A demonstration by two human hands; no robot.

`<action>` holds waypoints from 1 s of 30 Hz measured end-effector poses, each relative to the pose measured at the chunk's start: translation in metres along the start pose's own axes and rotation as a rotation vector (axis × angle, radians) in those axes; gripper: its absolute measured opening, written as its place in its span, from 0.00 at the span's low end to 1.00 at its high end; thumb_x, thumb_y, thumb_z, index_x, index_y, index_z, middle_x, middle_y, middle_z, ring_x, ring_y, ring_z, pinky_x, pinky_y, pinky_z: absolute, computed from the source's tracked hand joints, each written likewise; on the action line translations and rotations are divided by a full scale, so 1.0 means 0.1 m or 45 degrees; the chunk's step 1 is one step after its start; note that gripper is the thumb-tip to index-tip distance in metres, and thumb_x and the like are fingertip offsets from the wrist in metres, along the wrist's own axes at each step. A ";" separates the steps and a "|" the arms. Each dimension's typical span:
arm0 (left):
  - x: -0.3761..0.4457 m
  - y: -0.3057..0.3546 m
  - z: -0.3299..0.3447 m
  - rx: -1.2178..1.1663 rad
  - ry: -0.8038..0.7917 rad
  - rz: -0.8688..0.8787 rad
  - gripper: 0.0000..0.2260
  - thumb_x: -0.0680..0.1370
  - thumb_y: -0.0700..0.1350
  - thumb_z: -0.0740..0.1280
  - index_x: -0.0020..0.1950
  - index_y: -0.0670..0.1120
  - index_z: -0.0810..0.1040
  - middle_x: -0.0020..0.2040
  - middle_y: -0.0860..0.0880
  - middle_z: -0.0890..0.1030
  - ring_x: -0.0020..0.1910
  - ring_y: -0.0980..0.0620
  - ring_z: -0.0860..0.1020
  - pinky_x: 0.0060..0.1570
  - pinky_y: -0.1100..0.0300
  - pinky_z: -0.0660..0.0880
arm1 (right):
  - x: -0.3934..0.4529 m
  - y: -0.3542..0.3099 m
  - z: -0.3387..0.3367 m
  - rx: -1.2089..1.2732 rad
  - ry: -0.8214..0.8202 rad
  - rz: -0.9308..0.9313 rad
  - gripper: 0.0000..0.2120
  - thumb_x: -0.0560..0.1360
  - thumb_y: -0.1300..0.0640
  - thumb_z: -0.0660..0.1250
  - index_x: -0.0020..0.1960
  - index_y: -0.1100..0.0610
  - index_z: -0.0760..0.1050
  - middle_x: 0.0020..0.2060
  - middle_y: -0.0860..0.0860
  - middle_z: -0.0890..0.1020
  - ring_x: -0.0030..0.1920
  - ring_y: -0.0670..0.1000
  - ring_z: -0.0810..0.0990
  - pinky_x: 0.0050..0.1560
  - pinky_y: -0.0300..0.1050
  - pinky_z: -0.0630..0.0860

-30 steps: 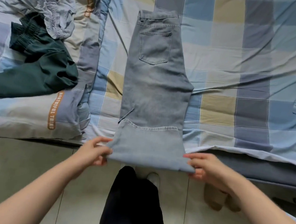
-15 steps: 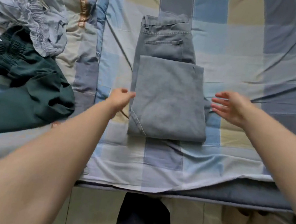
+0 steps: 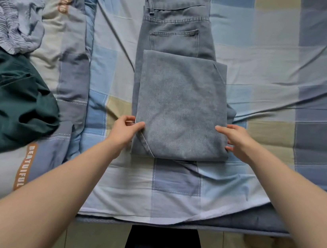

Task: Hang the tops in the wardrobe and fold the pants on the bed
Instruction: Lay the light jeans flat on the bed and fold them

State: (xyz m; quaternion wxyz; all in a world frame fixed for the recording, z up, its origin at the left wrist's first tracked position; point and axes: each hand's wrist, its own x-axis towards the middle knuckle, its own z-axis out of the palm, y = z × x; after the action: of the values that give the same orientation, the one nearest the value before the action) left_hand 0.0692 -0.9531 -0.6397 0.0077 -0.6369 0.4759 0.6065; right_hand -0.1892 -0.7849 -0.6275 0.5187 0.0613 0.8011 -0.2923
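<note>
Half a second ago my hands hovered off either side of the folded grey jeans (image 3: 179, 105); now both have dropped to the near corners of the fold. The jeans themselves lie as they did, legs doubled up over the seat, waistband and back pocket showing at the far end, in the middle of the checked bedsheet (image 3: 268, 79).

My left hand (image 3: 125, 131) pinches the near-left edge, thumb on top of the denim and fingers tucked beside it, a narrow grip on the cloth. My right hand (image 3: 237, 142) touches the near-right edge with fingers loosely spread; whether they have closed on the fabric I cannot tell.

One pair of jeans, two hands. To the left lie one dark green garment (image 3: 9, 101) and one crumpled pale blue garment (image 3: 12, 14).
</note>
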 end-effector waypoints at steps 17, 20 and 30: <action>-0.20 0.12 0.14 -0.011 0.223 0.302 0.13 0.73 0.42 0.75 0.52 0.44 0.74 0.48 0.47 0.80 0.44 0.53 0.79 0.43 0.65 0.76 | -0.08 0.11 -0.03 0.224 -0.173 -0.353 0.16 0.71 0.61 0.73 0.57 0.56 0.75 0.54 0.54 0.82 0.53 0.52 0.81 0.56 0.45 0.76; -0.54 0.02 0.07 -0.105 0.219 0.320 0.14 0.73 0.38 0.74 0.54 0.45 0.73 0.46 0.48 0.81 0.41 0.57 0.80 0.39 0.69 0.75 | -0.30 0.31 -0.21 0.163 -0.131 -0.428 0.19 0.66 0.52 0.75 0.55 0.54 0.77 0.51 0.52 0.83 0.50 0.47 0.82 0.52 0.42 0.78; -0.64 -0.64 0.19 0.415 0.179 -0.025 0.29 0.71 0.34 0.70 0.69 0.42 0.65 0.64 0.41 0.73 0.60 0.42 0.74 0.62 0.51 0.71 | -0.02 0.94 -0.29 0.009 -0.119 0.105 0.06 0.77 0.62 0.64 0.52 0.55 0.75 0.45 0.53 0.80 0.42 0.51 0.78 0.42 0.46 0.74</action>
State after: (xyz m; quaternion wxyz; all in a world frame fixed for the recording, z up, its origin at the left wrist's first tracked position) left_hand 0.1059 -0.8684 -0.6309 0.0834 -0.6726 0.5611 0.4752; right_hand -0.1737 -0.6918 -0.6547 0.5668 0.0824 0.7718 -0.2762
